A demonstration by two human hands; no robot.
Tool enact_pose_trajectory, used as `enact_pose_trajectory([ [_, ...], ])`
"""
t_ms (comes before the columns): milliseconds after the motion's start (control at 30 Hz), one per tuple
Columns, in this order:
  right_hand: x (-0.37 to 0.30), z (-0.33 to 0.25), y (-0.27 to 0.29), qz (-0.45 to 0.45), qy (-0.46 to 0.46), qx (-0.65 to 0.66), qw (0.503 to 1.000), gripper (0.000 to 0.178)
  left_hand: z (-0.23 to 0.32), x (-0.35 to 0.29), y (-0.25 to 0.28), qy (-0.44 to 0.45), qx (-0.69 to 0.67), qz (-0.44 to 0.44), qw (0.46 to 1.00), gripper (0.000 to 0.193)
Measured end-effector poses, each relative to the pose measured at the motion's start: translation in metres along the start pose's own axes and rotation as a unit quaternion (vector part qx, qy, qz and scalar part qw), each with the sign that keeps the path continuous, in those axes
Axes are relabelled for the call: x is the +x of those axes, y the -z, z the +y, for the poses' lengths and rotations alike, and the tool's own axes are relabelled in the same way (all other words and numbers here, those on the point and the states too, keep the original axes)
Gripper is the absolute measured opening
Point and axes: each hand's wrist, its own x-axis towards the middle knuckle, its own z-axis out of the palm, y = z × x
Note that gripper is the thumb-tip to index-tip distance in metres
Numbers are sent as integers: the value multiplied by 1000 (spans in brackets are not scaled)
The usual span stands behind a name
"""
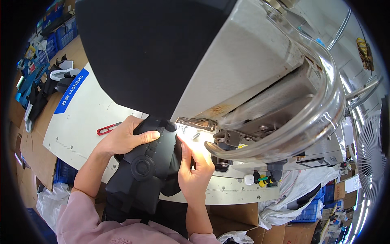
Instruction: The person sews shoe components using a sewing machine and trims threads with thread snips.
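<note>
A black moulded piece with a raised round ring (143, 167) lies in front of me, its far end close to the lit needle area of a sewing machine (252, 85). My left hand (129, 137) grips its left side, thumb pressed on top and fingers partly hidden beneath. On the other side, my right hand (196, 171) is closed beside the piece's right edge, under the lamp. Glare washes out its fingertips, so what they pinch is hidden. Just right of them sits the curved metal guard (280, 152).
A red thread snipper (107, 129) lies on the white machine table (81, 126), left of my hand. A large black shape (154, 53) covers the upper middle. Black-and-white pieces (61, 74) lie at far left. Small bottles (263, 179) stand right, near a fan (371, 158).
</note>
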Motion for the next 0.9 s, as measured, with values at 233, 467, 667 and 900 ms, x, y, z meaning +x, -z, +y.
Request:
enact_pose_trajectory([
  [233, -21, 23, 0, -40, -167, 313, 934, 31, 19, -13, -4, -68, 303, 186, 932, 48],
  [467, -40, 19, 6, -65, -152, 392, 905, 20, 67, -72, 1, -213, 292, -280, 889, 73],
  [667, -23, -2, 36, -83, 19, 102, 991, 29, 47, -82, -10, -276, 282, -193, 898, 55],
  [900, -18, -14, 40, -90, 30, 21, 995, 38, 36, -85, -25, -377, 235, -22, 896, 41],
])
